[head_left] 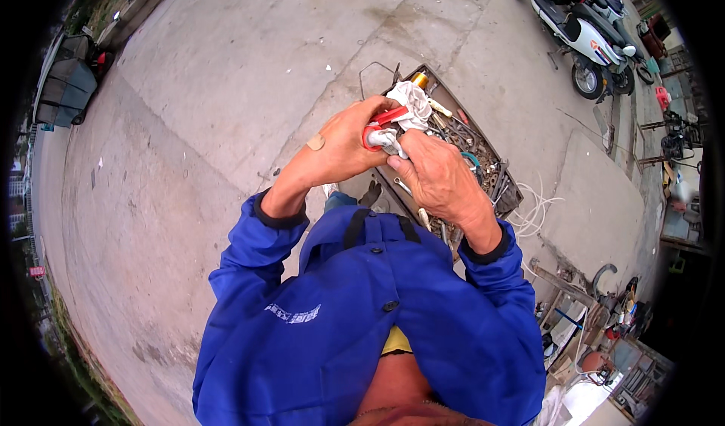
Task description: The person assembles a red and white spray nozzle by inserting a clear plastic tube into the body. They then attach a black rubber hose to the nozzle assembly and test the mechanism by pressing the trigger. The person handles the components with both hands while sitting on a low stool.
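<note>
My left hand (pixel 343 143) is closed around a red object (pixel 391 115) with a bar-like part and a curved red edge; its exact kind is partly hidden by the fingers. A crumpled white rag (pixel 411 100) bulges out beyond it, and more whitish cloth shows inside the red edge. My right hand (pixel 438 171) meets the left one, its thumb and fingers pinching the whitish cloth by the red object. Beneath both hands lies a metal tool tray (pixel 447 94), holding several wrenches, loose metal parts and a yellow-orange cylinder (pixel 420 80). A tan adhesive bandage (pixel 316 142) sticks to my left wrist.
A wire loop (pixel 371 75) rises at the tray's far left corner. Coiled white cable (pixel 538 205) lies right of the tray on the concrete. Parked scooters (pixel 585 37) stand at the far right, a covered vehicle (pixel 68 78) at the far left. Tools and scrap (pixel 596 328) clutter the near right.
</note>
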Demonstrator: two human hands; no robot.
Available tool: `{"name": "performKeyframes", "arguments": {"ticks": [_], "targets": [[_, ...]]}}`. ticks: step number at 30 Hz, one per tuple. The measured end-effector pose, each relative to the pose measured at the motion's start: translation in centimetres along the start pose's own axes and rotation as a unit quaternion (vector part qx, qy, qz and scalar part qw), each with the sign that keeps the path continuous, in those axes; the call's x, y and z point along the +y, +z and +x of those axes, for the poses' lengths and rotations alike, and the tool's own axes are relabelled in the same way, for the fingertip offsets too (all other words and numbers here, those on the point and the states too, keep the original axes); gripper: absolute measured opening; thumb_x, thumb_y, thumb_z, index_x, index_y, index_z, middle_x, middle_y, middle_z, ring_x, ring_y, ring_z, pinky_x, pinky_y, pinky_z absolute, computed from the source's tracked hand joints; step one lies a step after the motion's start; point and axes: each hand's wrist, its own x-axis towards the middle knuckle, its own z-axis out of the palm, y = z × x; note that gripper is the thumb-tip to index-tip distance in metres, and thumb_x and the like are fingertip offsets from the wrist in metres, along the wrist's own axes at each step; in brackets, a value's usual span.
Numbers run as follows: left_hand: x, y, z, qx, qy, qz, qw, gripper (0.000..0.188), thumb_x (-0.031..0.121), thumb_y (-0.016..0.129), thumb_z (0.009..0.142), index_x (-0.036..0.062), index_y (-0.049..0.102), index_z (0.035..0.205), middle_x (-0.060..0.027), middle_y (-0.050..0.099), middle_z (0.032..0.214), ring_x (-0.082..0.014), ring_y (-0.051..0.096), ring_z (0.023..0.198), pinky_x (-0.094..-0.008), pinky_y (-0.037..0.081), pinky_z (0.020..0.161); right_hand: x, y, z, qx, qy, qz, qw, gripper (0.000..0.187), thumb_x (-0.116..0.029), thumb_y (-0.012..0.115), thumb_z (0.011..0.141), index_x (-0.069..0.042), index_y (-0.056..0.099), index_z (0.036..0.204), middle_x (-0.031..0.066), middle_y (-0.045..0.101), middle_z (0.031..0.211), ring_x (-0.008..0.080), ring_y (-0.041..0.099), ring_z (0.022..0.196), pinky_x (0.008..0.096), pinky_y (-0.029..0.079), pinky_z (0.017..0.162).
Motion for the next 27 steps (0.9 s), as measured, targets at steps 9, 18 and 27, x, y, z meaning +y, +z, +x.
{"name": "performKeyframes", "arguments": {"ticks": [9,18,27], "targets": [[-0.7,-0.4,-1.0,-0.044,0.025,0.019,0.999,0.070,0.036,0.076,0.078,-0.0041,0.055,0.132,-0.0188,0.062,0.116,-0.0312,0.062,0.107,-0.0404,0.049,0.094,-0.8,-0.5,0.1,-0.026,-0.033,-0.123,0.992,0.019,-0.011,0.069,0.091,-0.003,0.053,0.093,0.0153,0.056,0.084,0.0343,0.061,0.070,0.0455,0.049,0.065],[-1.2,0.5,-0.5,0.066,0.156,0.082,0.982,0.056,0.045,0.063,0.089,-0.0046,0.060,0.115,-0.0179,0.060,0.107,-0.0318,0.056,0.102,-0.0430,0.048,0.090,-0.3,0.9,-0.7,0.039,-0.039,-0.181,0.982,0.019,-0.015,0.072,0.089,-0.006,0.055,0.086,0.0106,0.054,0.081,0.0279,0.057,0.067,0.0410,0.046,0.062],[-1.1,0.5,0.2,0.111,0.202,0.054,0.971,0.041,0.030,0.063,0.079,-0.0036,0.063,0.101,-0.0134,0.062,0.095,-0.0312,0.056,0.105,-0.0415,0.049,0.088,-0.9,1.0,-0.2,0.110,-0.049,-0.131,0.984,0.027,-0.014,0.080,0.079,-0.007,0.054,0.086,0.0085,0.050,0.082,0.0260,0.053,0.069,0.0384,0.043,0.065]]}}
